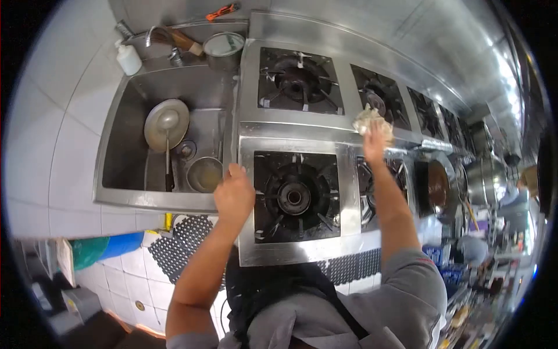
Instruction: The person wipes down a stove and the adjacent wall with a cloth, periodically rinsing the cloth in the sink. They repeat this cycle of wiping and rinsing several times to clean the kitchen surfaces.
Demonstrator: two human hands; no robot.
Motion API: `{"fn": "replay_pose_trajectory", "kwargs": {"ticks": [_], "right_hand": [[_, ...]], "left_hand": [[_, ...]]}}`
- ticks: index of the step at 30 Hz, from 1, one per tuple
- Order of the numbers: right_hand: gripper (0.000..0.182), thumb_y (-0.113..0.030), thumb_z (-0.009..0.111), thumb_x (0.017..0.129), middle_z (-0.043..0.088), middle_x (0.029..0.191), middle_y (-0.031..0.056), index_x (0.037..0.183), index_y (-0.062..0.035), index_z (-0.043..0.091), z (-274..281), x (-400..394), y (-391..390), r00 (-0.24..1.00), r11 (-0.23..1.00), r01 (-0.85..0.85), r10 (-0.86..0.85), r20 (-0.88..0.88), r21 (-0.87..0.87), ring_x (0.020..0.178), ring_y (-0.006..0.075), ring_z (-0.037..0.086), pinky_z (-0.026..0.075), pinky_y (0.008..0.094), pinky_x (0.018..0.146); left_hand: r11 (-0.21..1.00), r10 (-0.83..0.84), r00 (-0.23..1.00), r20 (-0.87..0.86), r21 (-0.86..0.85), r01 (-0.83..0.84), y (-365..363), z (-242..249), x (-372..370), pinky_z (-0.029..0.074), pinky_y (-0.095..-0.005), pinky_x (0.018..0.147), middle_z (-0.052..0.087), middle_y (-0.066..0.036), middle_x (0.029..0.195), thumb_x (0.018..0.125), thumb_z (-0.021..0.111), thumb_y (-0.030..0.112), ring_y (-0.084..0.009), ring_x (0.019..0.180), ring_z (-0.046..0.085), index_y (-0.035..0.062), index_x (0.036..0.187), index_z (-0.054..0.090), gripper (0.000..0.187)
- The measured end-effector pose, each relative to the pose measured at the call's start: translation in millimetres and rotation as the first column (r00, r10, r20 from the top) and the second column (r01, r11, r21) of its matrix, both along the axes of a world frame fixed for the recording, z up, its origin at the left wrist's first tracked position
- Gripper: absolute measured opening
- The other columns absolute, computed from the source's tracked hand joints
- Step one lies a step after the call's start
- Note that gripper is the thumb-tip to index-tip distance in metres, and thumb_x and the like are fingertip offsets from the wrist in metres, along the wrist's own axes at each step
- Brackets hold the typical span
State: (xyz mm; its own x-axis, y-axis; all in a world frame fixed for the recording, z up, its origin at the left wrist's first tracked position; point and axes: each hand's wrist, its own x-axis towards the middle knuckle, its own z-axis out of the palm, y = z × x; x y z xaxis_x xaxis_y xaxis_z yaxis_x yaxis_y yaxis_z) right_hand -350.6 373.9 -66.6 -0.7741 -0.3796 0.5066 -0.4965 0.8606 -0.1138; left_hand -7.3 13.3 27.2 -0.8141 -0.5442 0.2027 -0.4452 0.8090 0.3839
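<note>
Here we list, first, one crumpled pale cloth point(366, 120), lying on the steel stovetop point(347, 139) by the front edge of the second back burner point(376, 98). The right hand point(376, 141) is upon it, arm outstretched; its fingers are blurred and partly lost against the fabric, so we cannot tell whether they pinch or merely press. Item, the left hand point(234, 195): fingers curled under in a loose fist, near the seam between stovetop and sink point(157, 200); we cannot see whether it grips the edge. Burners, black, with radial grates: one front left point(293, 198), one back left point(296, 84), others farther right. In the sink we record a round metal lid point(156, 136) with a dark-handled ladle point(168, 120) lying across it, and a small round pan point(205, 175). Behind the basin: a curved faucet point(158, 33), a white pump bottle point(128, 59) at the left corner, a covered metal pot point(223, 51) at the right. Beyond the pot, one orange-handled tool point(222, 11).
</note>
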Motion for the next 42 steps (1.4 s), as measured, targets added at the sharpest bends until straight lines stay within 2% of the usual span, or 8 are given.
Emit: {"fn": "replay_pose_trajectory", "kwargs": {"ticks": [7,10,17,24,27,32,37,42], "right_hand": [[0.057,-0.017,0.058,0.088,0.048,0.133,0.0342,0.137,0.0101,0.044,-28.6,131.3,-289.2,0.864,0.911,-0.412,0.386,-0.322,-0.012,0.120,0.0487,0.047,0.031,0.0645,0.104],[0.054,-0.010,0.056,0.080,0.051,0.134,0.0156,0.134,-0.0034,0.051,-2.6,159.6,-351.9,0.926,0.914,-0.377,0.377,-0.031,-0.149,0.126,0.0398,0.045,0.032,0.0573,0.105],[0.047,-0.016,0.059,0.087,0.054,0.134,0.0176,0.132,-0.0041,0.054,-4.5,56.4,-99.1,0.893,0.831,-0.444,0.378,-0.244,-0.335,0.127,0.0374,0.047,0.034,0.0503,0.106],[0.061,-0.026,0.054,0.091,0.038,0.146,0.0267,0.144,0.0006,0.040,-22.9,-91.1,163.0,0.965,0.878,0.221,-0.259,-0.034,-0.425,0.140,0.0398,0.031,0.021,0.0494,0.118],[0.072,-0.031,0.052,0.093,0.015,0.159,0.0248,0.151,0.0033,0.025,-34.1,-122.2,183.8,0.911,0.731,0.371,-0.405,0.073,-0.572,0.150,0.0347,0.011,0.007,0.0453,0.121],[0.104,-0.064,0.046,0.094,-0.023,0.160,0.0150,0.153,-0.0010,-0.013,-70.2,-102.5,78.9,0.867,-0.300,0.468,-0.026,0.497,-0.831,0.150,0.0261,-0.014,-0.004,0.0440,0.121],[0.103,-0.058,0.045,0.097,-0.002,0.158,0.0336,0.148,0.0136,-0.009,-42.6,31.0,-158.6,0.683,-0.230,0.731,0.228,0.694,-0.643,0.149,0.0400,0.002,0.007,0.0437,0.121],[0.059,-0.040,0.037,0.105,0.050,0.137,0.0288,0.130,0.0111,0.049,-45.5,132.0,-289.6,0.554,0.008,0.755,0.528,0.644,-0.656,0.131,0.0342,0.045,0.031,0.0397,0.111]], "left_hand": [[0.978,-0.101,0.933,-0.346,0.139,0.158,-8.6,0.2,-4.7,0.046,-0.0499,0.087,0.059,-0.027,0.110,0.093,0.053,0.007,-0.0430,0.100,0.058,-0.0064,0.123,0.049,0.034],[0.975,-0.160,0.946,-0.282,0.105,0.196,-12.4,-4.8,-3.7,0.043,-0.0489,0.094,0.057,-0.028,0.116,0.093,0.052,0.006,-0.0429,0.109,0.054,-0.0069,0.127,0.048,0.037],[0.985,-0.072,0.977,-0.202,0.141,0.102,-0.1,-8.9,-7.0,0.047,-0.0436,0.093,0.059,-0.028,0.119,0.100,0.048,0.009,-0.0429,0.110,0.059,-0.0038,0.127,0.049,0.030],[0.995,0.019,0.996,-0.088,0.097,-0.010,6.9,-10.7,-13.4,0.048,-0.0380,0.089,0.061,-0.024,0.114,0.102,0.043,0.007,-0.0357,0.101,0.063,-0.0030,0.127,0.049,0.028],[0.995,-0.043,0.993,-0.108,0.082,0.052,6.5,-12.2,-15.8,0.047,-0.0362,0.089,0.061,-0.022,0.112,0.102,0.042,0.006,-0.0331,0.100,0.062,-0.0026,0.127,0.049,0.027],[0.996,-0.071,0.991,-0.109,0.045,0.076,5.6,-10.2,-18.1,0.047,-0.0358,0.086,0.061,-0.022,0.107,0.101,0.042,0.005,-0.0320,0.094,0.062,-0.0021,0.124,0.048,0.024],[0.997,-0.023,0.998,-0.052,0.076,0.027,6.3,-4.4,-20.5,0.049,-0.0392,0.078,0.062,-0.025,0.102,0.101,0.044,0.007,-0.0390,0.088,0.063,-0.0016,0.119,0.048,0.020],[0.992,-0.093,0.987,-0.133,0.070,0.103,4.7,-6.0,-16.9,0.050,-0.0435,0.077,0.064,-0.025,0.096,0.100,0.045,0.007,-0.0433,0.087,0.064,-0.0001,0.116,0.049,0.018]]}}
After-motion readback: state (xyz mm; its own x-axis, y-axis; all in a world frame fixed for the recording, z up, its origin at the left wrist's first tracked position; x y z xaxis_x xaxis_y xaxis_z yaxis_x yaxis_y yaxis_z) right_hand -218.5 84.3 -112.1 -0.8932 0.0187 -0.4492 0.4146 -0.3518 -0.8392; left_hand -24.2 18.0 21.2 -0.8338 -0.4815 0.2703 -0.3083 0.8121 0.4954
